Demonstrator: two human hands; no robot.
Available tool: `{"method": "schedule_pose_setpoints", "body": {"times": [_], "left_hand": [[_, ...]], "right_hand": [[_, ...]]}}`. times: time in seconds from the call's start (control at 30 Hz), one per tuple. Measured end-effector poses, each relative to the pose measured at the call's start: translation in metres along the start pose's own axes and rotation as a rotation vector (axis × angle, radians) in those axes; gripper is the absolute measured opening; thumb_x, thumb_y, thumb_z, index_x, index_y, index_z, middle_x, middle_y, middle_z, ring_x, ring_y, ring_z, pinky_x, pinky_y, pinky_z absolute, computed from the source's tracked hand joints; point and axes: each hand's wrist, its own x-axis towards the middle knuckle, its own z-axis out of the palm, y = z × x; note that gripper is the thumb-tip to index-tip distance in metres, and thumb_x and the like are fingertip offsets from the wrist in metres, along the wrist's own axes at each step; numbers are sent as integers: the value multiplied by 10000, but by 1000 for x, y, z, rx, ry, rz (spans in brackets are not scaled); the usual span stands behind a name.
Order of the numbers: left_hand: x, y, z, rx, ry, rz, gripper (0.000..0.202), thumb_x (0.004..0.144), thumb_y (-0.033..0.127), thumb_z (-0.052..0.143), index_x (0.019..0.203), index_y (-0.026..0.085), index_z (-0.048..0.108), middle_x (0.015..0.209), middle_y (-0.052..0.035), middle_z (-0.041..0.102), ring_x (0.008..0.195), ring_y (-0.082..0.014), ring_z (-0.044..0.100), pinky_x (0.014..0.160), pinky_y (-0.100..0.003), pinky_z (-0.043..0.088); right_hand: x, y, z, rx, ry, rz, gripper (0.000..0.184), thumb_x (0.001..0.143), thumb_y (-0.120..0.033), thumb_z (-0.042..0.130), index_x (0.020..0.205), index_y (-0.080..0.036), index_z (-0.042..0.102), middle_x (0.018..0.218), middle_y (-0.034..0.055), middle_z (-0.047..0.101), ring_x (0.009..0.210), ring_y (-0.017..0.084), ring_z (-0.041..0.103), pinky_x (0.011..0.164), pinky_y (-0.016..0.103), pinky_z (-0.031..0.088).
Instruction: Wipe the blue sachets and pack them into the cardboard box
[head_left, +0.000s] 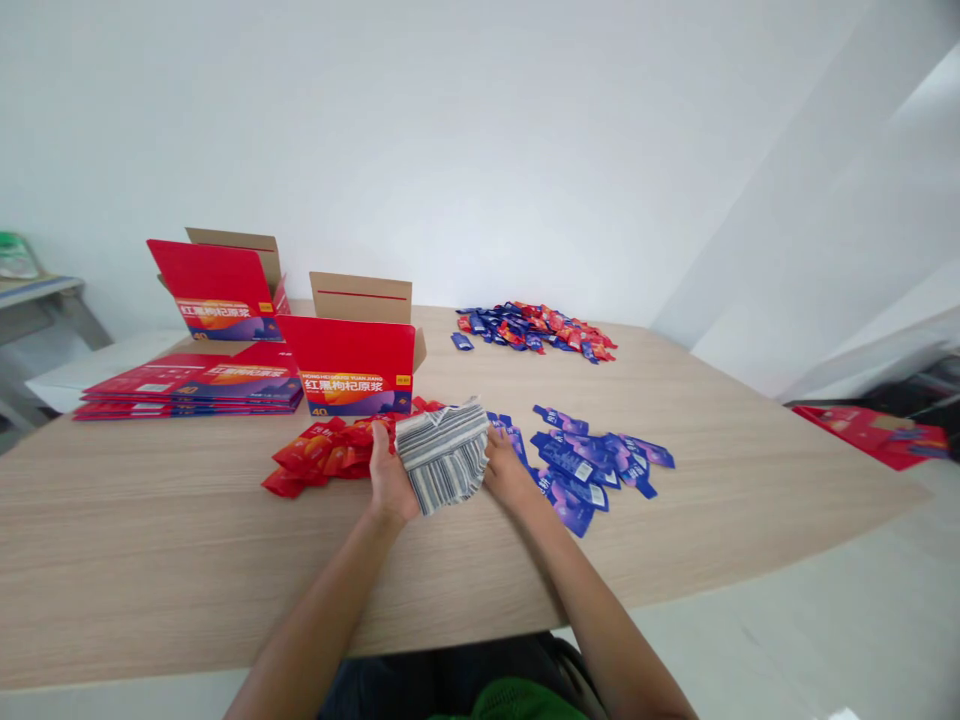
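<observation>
A striped grey-and-white cloth (444,452) is held up between my two hands, above the front part of the table. My left hand (390,478) grips its left edge, thumb on the near face. At the cloth's right edge my right hand (508,470) pinches it, with some fingers hidden behind. Red sachets (319,455) lie in a heap beside and behind my left hand. Blue-purple sachets (589,465) lie spread out to the right of my right hand, and a few sit partly behind it.
An open red carton (352,365) stands behind the red heap. Another open carton (217,290) is further left, by a stack of flat red cartons (195,380). Mixed red and blue sachets (536,328) are piled at the back of the wooden table (187,570). A red box (870,432) is off the table's right side.
</observation>
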Motion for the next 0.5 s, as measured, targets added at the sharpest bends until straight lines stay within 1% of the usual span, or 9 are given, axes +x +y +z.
{"method": "schedule_pose_setpoints", "body": {"times": [0.07,0.13,0.23,0.3,0.33,0.43,0.5], "left_hand": [[-1,-2,3,-2,-8,-24,988,883,846,172,1415,122,583,1348,-192,669,1316,-394,584,1151,-584,374],[-2,-3,5,-3,-13,-39,996,882,847,168,1418,115,579,1348,-195,668,1312,-394,587,1150,-582,376],[-4,-6,7,-7,-7,-49,992,884,844,177,1421,112,575,1342,-197,671,1301,-395,595,1148,-584,377],[-6,-8,10,-12,6,-69,982,887,841,190,1422,112,574,1330,-193,679,1292,-393,603,1145,-582,382],[-7,-10,11,-16,13,-85,978,888,841,200,1421,112,573,1322,-191,684,1287,-392,607,1143,-579,385],[-11,-14,17,-20,31,-127,995,877,855,207,1412,103,578,1297,-192,697,1269,-391,620,1133,-572,398],[-13,-18,21,-20,34,-150,1012,872,861,194,1405,93,582,1280,-198,704,1249,-392,633,1122,-573,406]], "right_hand": [[-6,-3,-4,-45,-39,7,559,930,-169,454,1487,-163,510,1510,158,545,1413,282,481,1202,577,285],[-16,-2,-15,-91,-35,53,557,951,-191,444,1505,-142,478,1540,173,505,1443,291,437,1218,585,237],[-42,8,-38,-163,-12,143,499,990,-279,451,1460,-122,515,1494,205,538,1414,317,458,1211,568,248],[-64,17,-51,-222,-21,200,517,962,-303,520,1435,-95,527,1442,241,570,1368,360,492,1186,588,268],[-75,21,-57,-269,-43,230,546,933,-297,562,1435,-84,521,1413,249,589,1351,382,501,1179,609,258],[-101,29,-66,-422,-152,301,590,894,-299,621,1440,-109,502,1277,191,682,1295,394,535,1174,638,222],[-111,30,-69,-431,-178,334,581,900,-321,628,1429,-114,504,1205,170,705,1225,376,578,1146,596,293]]}}
